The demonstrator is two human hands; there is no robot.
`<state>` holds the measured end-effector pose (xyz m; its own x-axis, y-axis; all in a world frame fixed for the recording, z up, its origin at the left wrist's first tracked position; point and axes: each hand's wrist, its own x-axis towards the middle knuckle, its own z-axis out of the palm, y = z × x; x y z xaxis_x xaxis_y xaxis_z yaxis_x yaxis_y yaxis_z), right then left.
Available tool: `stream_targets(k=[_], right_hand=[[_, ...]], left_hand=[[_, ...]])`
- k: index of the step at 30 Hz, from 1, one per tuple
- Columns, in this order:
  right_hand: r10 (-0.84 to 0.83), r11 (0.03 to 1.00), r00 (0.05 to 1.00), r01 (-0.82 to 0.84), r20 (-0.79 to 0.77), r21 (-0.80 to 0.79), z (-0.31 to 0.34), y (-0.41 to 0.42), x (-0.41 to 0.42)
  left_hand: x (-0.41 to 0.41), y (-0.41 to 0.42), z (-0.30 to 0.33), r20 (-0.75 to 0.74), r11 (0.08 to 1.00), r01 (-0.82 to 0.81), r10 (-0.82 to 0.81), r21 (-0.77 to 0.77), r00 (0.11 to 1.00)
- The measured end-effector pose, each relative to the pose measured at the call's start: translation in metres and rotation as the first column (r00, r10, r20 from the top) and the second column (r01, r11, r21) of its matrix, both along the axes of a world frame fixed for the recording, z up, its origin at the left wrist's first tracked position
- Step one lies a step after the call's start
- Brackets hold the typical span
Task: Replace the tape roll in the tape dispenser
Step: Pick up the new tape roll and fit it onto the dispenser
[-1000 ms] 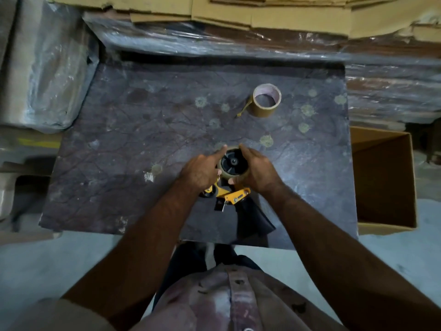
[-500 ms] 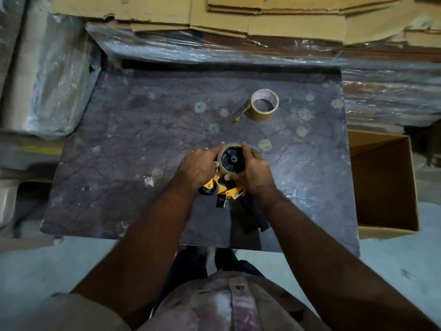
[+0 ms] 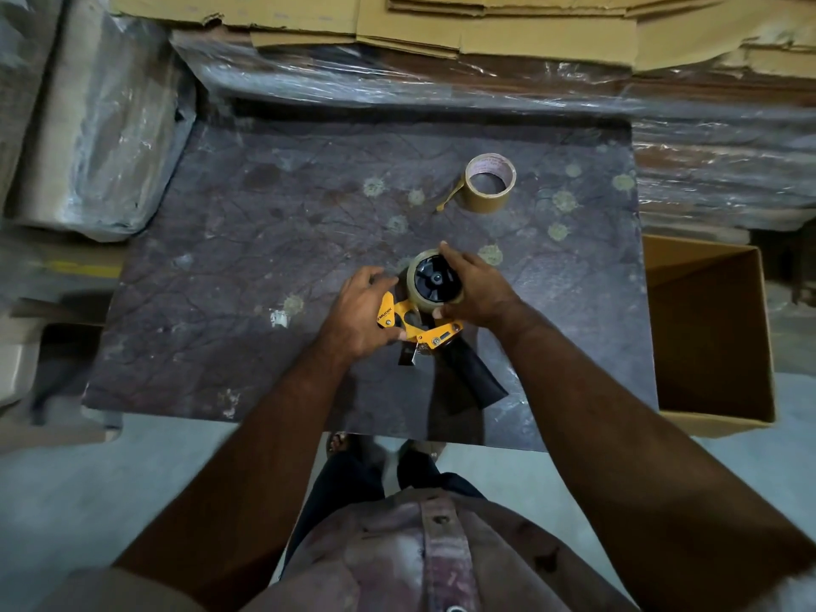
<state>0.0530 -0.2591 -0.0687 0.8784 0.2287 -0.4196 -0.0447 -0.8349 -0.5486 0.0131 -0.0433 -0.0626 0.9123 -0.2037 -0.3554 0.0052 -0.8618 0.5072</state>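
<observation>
Yellow tape dispenser (image 3: 404, 322) lies mid-surface (image 3: 221, 267): your left hand (image 3: 360, 311) grips its frame, your right hand (image 3: 474, 287) clasps the mounted tape roll (image 3: 430, 282); farther right, beyond, a brown roll (image 3: 488, 183) rests

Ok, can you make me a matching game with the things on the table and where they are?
Things:
1. tape dispenser
2. brown tape roll
3. cardboard box
4. clear tape roll

Places:
A. on the floor, right of the table
B. mounted on the dispenser, under the right hand
C. alone at the far side of the table
D. gripped by the left hand

Pairs: 1-D, 2-C, 3-A, 4-B
</observation>
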Motion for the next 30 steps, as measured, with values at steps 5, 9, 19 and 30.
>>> stream_targets(k=[5, 9, 19, 30], right_hand=[[-0.359, 0.838, 0.920, 0.392, -0.157, 0.380, -0.012, 0.003, -0.031], [-0.504, 0.452, 0.622, 0.781, -0.599, 0.431, -0.004, -0.019, -0.069], [-0.209, 0.446, 0.376, 0.858, -0.903, 0.254, -0.024, -0.026, -0.081], [0.057, 0.376, 0.294, 0.879, -0.954, 0.293, -0.024, 0.018, -0.091]], left_hand=[[0.010, -0.002, 0.001, 0.033, 1.000, 0.016, -0.015, -0.021, 0.999], [0.004, 0.003, -0.003, 0.061, 0.998, 0.003, 0.001, -0.068, 0.998], [-0.017, 0.014, 0.008, -0.074, 0.981, -0.132, 0.123, -0.144, 0.990], [-0.016, 0.027, 0.023, -0.264, 0.959, -0.107, 0.035, -0.263, 0.964]])
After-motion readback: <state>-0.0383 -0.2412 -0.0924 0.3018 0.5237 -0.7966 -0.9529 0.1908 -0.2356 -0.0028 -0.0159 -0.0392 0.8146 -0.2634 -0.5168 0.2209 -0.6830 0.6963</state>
